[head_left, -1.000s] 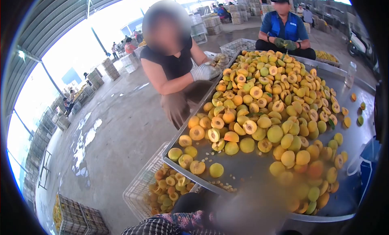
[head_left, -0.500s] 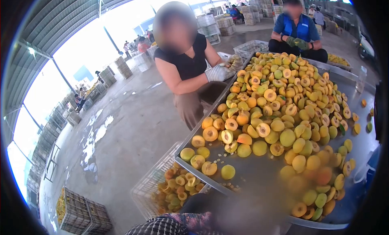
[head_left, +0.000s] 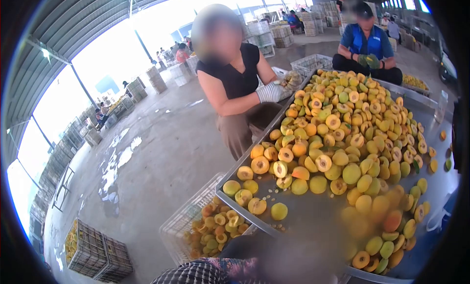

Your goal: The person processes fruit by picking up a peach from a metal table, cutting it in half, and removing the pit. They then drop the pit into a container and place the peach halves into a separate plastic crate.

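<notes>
Dozens of halved peaches (head_left: 342,132) fill the tray (head_left: 245,216): soft, bruisable, best cupped (own hands blurred at bottom, finger state unreadable).

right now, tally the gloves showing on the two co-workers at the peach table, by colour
white striped glove: 1
green gloves: 2
total: 3

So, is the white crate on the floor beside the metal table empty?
No, the white crate below the edge of the metal table holds many halved peaches.
</notes>
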A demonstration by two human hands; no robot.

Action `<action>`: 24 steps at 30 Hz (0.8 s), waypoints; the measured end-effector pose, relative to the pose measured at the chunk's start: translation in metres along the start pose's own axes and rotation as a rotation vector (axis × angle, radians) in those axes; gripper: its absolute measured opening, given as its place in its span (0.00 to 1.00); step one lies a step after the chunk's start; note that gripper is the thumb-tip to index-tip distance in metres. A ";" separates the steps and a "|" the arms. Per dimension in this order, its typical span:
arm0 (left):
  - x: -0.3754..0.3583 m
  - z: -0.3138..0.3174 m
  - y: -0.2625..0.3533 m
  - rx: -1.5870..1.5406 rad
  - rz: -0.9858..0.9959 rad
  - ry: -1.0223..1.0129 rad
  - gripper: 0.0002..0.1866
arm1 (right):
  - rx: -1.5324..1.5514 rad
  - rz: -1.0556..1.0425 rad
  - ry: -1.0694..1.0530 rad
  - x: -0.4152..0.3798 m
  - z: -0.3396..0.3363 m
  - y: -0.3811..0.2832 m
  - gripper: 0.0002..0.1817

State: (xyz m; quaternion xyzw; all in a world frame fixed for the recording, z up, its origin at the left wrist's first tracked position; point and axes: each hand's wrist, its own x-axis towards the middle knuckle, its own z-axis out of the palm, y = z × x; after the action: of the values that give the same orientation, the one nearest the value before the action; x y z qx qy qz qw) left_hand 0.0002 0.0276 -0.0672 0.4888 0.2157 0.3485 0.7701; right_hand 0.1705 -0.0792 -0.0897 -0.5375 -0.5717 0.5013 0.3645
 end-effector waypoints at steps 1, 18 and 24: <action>0.000 0.000 0.001 -0.003 0.000 0.001 0.12 | 0.012 0.033 -0.012 0.000 -0.001 -0.001 0.35; 0.000 0.000 -0.004 0.016 0.048 0.010 0.12 | 0.102 -0.104 0.009 0.000 0.006 0.020 0.33; 0.001 0.002 0.004 0.071 0.001 0.015 0.11 | 0.150 -0.056 0.004 -0.002 0.005 0.006 0.32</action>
State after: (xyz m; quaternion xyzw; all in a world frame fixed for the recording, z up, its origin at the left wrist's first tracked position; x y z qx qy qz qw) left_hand 0.0005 0.0286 -0.0626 0.5134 0.2333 0.3447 0.7504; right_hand 0.1670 -0.0825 -0.0961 -0.4933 -0.5467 0.5314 0.4187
